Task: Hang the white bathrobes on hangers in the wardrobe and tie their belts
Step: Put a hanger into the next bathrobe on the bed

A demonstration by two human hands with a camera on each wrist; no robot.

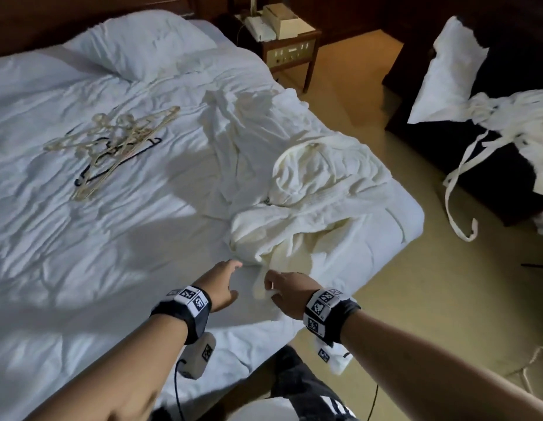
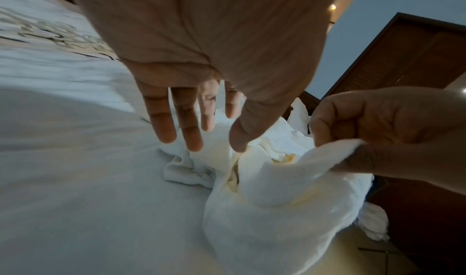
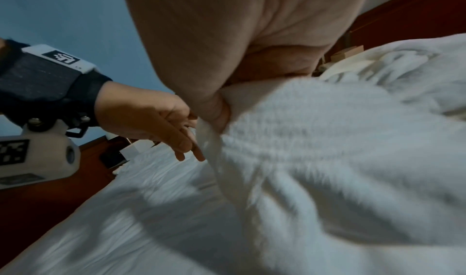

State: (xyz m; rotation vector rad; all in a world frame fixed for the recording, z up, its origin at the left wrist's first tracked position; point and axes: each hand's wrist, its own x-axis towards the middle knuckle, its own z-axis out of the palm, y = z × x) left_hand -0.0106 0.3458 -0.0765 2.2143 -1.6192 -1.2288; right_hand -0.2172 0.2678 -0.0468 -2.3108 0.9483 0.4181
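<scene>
A white bathrobe (image 1: 309, 196) lies crumpled on the right side of the bed (image 1: 81, 253). My right hand (image 1: 287, 294) pinches a fold of the bathrobe's near edge (image 2: 335, 155) between thumb and fingers, as the right wrist view shows too (image 3: 290, 140). My left hand (image 1: 224, 284) hovers just left of it with straight, spread fingers (image 2: 166, 124) above the robe's hem, holding nothing. A pile of cream hangers (image 1: 112, 141) with one black hanger lies on the bed's left half. A second bathrobe (image 1: 513, 123) with a trailing belt (image 1: 455, 189) hangs over a dark chair at right.
A pillow (image 1: 136, 47) lies at the head of the bed, another pillow (image 1: 446, 74) leans on the dark chair. A bedside table (image 1: 290, 50) with a phone stands behind the bed. Beige carpet (image 1: 401, 268) runs between bed and chair.
</scene>
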